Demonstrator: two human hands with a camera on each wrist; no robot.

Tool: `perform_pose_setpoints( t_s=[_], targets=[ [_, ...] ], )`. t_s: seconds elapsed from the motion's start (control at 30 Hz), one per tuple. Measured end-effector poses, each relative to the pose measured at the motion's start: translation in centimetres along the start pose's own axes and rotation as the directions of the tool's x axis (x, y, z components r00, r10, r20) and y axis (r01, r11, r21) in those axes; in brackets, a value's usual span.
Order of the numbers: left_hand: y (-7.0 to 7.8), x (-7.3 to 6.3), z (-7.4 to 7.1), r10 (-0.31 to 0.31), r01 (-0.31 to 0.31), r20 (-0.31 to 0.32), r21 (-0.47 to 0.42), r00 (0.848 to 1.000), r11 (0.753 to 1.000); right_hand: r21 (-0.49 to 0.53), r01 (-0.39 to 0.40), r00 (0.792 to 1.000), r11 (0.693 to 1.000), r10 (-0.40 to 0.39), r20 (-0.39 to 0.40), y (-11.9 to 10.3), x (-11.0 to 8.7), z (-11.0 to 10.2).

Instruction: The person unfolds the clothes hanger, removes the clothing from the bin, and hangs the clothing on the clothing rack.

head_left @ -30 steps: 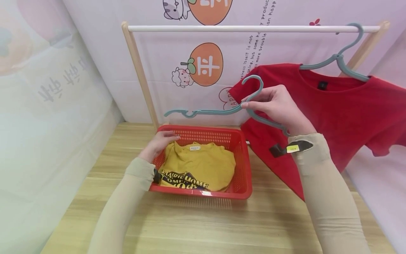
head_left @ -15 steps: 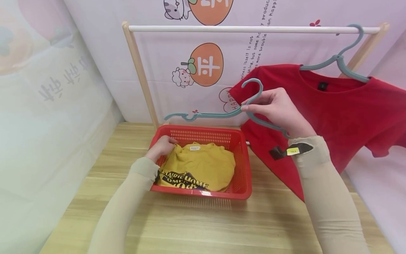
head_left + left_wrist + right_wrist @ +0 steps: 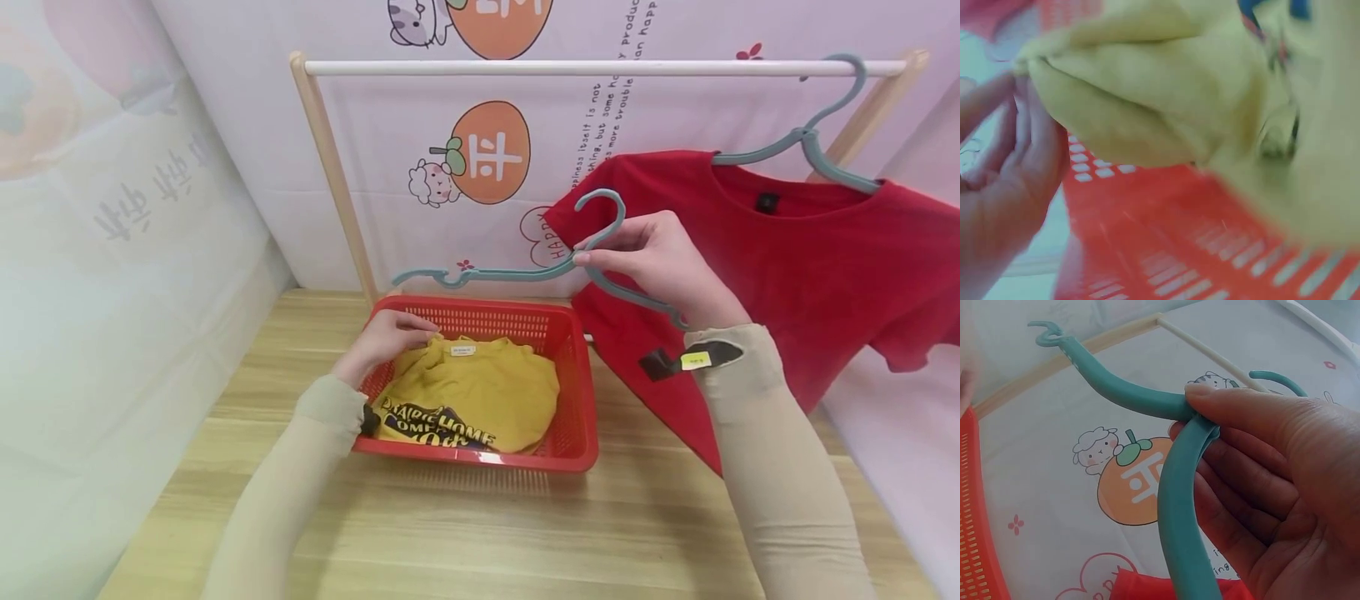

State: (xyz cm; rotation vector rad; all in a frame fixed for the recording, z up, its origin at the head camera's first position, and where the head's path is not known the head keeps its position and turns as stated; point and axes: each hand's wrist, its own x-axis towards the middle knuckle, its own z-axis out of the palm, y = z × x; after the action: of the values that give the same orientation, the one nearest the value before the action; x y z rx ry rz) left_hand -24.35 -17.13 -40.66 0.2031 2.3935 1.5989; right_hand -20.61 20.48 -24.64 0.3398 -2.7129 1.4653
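Note:
My right hand (image 3: 660,258) pinches a blue-green clothes hanger (image 3: 517,273) at the joint below its hook; the right wrist view shows the thumb on that joint of the hanger (image 3: 1129,390). At the back left of the red basket (image 3: 585,400), my left hand (image 3: 390,337) pinches the edge of a yellow T-shirt (image 3: 487,387). In the left wrist view a fold of the yellow T-shirt (image 3: 1116,106) is drawn up to the left hand's fingertips (image 3: 1019,81). The shirt lies bunched in the basket, its white neck label and dark print facing up.
A rack with a white rail (image 3: 525,68) and wooden posts (image 3: 333,175) stands behind the basket. At its right end a red T-shirt (image 3: 817,275) hangs on another hanger (image 3: 825,158), close behind my right arm. Wooden tabletop (image 3: 480,533) extends in front.
My left hand has dipped into the basket's back left corner, then come slightly right and up with the shirt's edge pinched. The right hand and hanger have sunk slightly.

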Motion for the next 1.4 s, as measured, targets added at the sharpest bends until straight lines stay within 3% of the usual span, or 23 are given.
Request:
perform_pose_setpoints(
  t_s=[0.1, 0.17, 0.23, 0.33, 0.43, 0.57, 0.77, 0.9, 1.07, 1.2, 1.4],
  targets=[
    [0.9, -0.9, -0.2, 0.027, -0.012, 0.12, -0.129, 0.992, 0.992, 0.0, -0.002, 1.0, 1.0, 0.002, 0.002, 0.0, 0.0, -0.1],
    [1.4, -1.4, -0.4, 0.041, -0.018, 0.185, -0.121, 0.982, 0.992, 0.001, -0.003, 1.0, 1.0, 0.003, 0.005, 0.1, 0.0, 0.0],
    [1.6, -1.6, -0.6, 0.034, -0.018, 0.242, -0.071, 0.97, 0.997, 0.001, -0.004, 1.0, 1.0, 0.004, 0.007, 0.1, 0.1, 0.0],
    [1.4, -1.7, -0.5, -0.017, -0.009, 0.265, 0.095, 0.964, 0.995, 0.004, -0.007, 1.0, 1.0, 0.007, 0.012, 0.2, 0.2, 0.2],
    [0.8, -1.6, 0.1, -0.068, 0.01, 0.229, 0.246, 0.971, 0.969, -0.002, -0.006, 1.0, 1.0, 0.006, 0.014, 0.3, 0.2, 0.3],
    [0.0, -1.1, 0.8, -0.097, 0.035, 0.162, 0.349, 0.982, 0.936, 0.0, -0.003, 1.0, 1.0, 0.003, 0.022, 0.5, 0.2, 0.4],
    [-0.4, -0.5, 0.7, -0.022, -0.012, 0.085, 0.38, 0.996, 0.925, -0.003, -0.02, 1.0, 1.0, 0.02, 0.024, 0.8, 0.2, 0.3],
    [0.1, -0.2, -0.1, 0.108, -0.113, 0.032, 0.313, 0.994, 0.943, -0.008, -0.032, 0.999, 0.999, 0.032, 0.015, 1.0, 0.1, 0.0],
    [1.7, -0.6, -2.0, 0.226, -0.213, -0.083, 0.146, 0.971, 0.966, 0.009, -0.024, 1.0, 1.0, 0.024, -0.004, 1.4, -0.1, -0.7],
    [3.5, -1.3, -3.3, 0.266, -0.258, -0.157, 0.07, 0.951, 0.963, 0.017, 0.001, 0.999, 1.0, -0.001, -0.036, 1.7, -0.6, -1.5],
    [6.5, -2.7, -4.4, 0.311, -0.322, -0.214, -0.021, 0.926, 0.946, 0.033, -0.009, 0.998, 0.999, 0.011, -0.069, 2.0, -1.8, -2.5]
  ],
)
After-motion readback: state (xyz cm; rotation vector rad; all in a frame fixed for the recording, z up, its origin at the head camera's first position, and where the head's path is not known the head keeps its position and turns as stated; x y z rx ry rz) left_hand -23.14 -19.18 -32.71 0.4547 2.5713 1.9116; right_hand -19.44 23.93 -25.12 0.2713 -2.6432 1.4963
